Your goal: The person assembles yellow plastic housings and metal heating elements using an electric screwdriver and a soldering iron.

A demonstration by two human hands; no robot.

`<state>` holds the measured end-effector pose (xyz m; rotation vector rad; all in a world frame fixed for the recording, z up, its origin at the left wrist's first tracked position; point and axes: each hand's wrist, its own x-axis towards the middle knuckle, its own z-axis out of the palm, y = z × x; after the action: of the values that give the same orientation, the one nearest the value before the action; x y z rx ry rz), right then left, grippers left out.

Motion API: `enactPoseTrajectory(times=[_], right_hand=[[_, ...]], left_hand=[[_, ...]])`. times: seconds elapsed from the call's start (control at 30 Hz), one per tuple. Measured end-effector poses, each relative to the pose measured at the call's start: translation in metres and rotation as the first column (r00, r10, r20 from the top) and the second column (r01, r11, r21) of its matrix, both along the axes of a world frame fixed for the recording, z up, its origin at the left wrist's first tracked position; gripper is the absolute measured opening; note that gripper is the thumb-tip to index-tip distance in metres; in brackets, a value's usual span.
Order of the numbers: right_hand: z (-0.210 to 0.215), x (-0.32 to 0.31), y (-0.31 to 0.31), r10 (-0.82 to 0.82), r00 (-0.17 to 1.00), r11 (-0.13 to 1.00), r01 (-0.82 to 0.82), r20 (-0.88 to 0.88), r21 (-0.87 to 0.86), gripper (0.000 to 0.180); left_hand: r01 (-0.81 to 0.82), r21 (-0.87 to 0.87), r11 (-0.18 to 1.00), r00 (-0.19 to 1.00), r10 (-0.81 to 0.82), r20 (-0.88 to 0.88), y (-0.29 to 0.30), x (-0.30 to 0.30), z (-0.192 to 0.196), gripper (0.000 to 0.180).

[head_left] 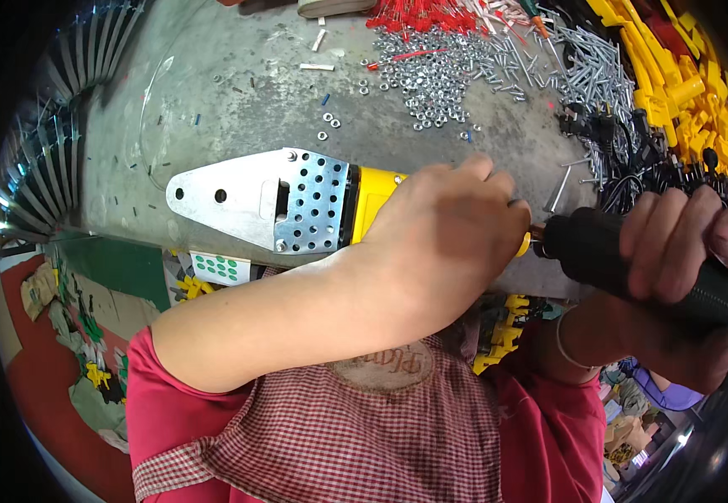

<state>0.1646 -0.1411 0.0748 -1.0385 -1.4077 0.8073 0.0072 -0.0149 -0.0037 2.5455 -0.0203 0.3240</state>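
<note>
Head view over a grey workbench (238, 92). Left hand (443, 226) is clamped over the yellow body of a pipe welding iron (297, 201), w/ its flat silver blade & perforated guard pointing left. Right hand (682, 251) grips a black power screwdriver (615, 256), tip at the iron's handle end. Loose nuts (431, 80), screws (590, 71) & yellow plastic parts (682, 84) lie behind.

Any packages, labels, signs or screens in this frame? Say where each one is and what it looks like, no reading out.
Sticker sheet: below the bench edge, under the tool's metal plate; small white rectangle with rows of green dots.
Apron patch: on the person's checked apron, chest centre; oval, tan with reddish lettering.
No screens or signs.
</note>
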Motion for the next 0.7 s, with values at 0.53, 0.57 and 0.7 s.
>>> enactPoseTrajectory(times=[0.53, 0.57, 0.7], right_hand=[[-0.015, -0.006, 0.003, -0.155, 0.974, 0.967, 0.184, -0.165, 0.178, 0.071], [-0.017, -0.008, 0.001, -0.175, 0.971, 0.967, 0.200, -0.163, 0.154, 0.076], [-0.017, -0.002, 0.002, -0.104, 0.981, 0.980, 0.129, -0.162, 0.153, 0.076]], left_hand=[[-0.007, 0.067, 0.998, 0.998, 0.012, -0.066, -0.001, -0.001, 0.005, 0.031], [-0.033, 0.041, 0.999, 0.997, 0.035, -0.062, -0.001, -0.001, 0.005, 0.033], [-0.076, 0.008, 0.997, 0.996, 0.076, -0.053, -0.004, 0.002, 0.001, 0.034]])
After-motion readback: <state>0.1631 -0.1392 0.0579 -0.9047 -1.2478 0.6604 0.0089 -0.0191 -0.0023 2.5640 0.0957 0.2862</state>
